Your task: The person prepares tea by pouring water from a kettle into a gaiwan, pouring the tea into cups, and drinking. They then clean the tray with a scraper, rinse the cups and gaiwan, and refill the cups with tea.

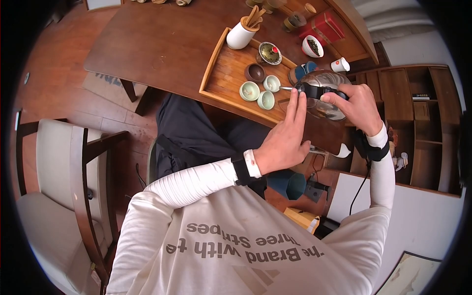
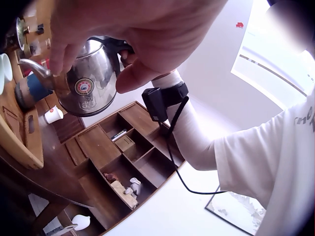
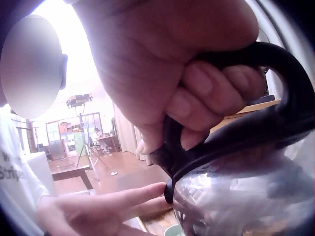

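My right hand [image 1: 359, 105] grips the black handle of a shiny metal kettle [image 2: 91, 81], fingers curled round it. The kettle's thin spout reaches over the tray's edge, its tip beside a pale green cup [image 1: 271, 83]. My left hand [image 1: 284, 142] has its index and middle fingers stretched out, fingertips right at the black lid part near the spout. Two more pale green cups, one at left [image 1: 249, 91] and one in front [image 1: 266, 101], stand close by with a brown cup [image 1: 255, 73]. All sit on a wooden tea tray [image 1: 212, 66].
On the tray are a patterned lidded bowl [image 1: 270, 53] and a white jar [image 1: 240, 35] of wooden tools. Beyond it stand a blue cup [image 1: 306, 69], a white bowl of leaves [image 1: 312, 45], a red box [image 1: 325, 28] and a paper cup [image 1: 340, 64]. A blue-green bin [image 1: 287, 185] stands below.
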{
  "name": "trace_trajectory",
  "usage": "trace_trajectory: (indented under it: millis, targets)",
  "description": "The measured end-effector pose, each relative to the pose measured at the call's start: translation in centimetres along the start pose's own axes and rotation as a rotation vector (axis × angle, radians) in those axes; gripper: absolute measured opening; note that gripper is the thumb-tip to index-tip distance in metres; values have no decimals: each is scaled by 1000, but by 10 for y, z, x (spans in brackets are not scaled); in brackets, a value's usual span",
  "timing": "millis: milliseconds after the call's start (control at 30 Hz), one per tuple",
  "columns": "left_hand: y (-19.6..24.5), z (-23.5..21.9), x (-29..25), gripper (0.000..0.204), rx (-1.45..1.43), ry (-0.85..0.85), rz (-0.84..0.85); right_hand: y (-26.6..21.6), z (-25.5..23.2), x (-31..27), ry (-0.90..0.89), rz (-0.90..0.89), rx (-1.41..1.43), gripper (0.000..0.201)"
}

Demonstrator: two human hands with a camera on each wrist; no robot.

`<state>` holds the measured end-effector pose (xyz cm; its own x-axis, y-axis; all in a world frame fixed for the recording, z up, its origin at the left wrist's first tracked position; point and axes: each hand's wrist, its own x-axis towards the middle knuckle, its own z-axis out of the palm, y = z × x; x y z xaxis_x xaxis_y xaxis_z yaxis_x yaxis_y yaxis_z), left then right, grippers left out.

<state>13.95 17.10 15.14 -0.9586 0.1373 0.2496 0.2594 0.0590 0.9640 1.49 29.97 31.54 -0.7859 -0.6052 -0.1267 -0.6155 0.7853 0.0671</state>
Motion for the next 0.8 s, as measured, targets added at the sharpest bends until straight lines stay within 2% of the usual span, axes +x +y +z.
trace_trajectory:
  millis: [333, 400, 533, 600, 800]
  targets:
    - [14, -6, -35, 107, 54, -17, -50, -18, 7, -6, -32, -106, 15, 53]
    - [17, -9, -38, 108, 56, -39, -70, -23, 7, -7, 33, -216, 62, 57]
    - [18, -9, -38, 109, 19, -43, -91, -31, -1, -4, 37, -228, -43, 57]
    - [13, -7, -38, 109, 52, -4, -38, -30, 1, -5, 56, -250, -118, 60]
    - [11, -4, -42, 107, 52, -22, -45, -26, 4, -9, 55, -276, -102, 59]
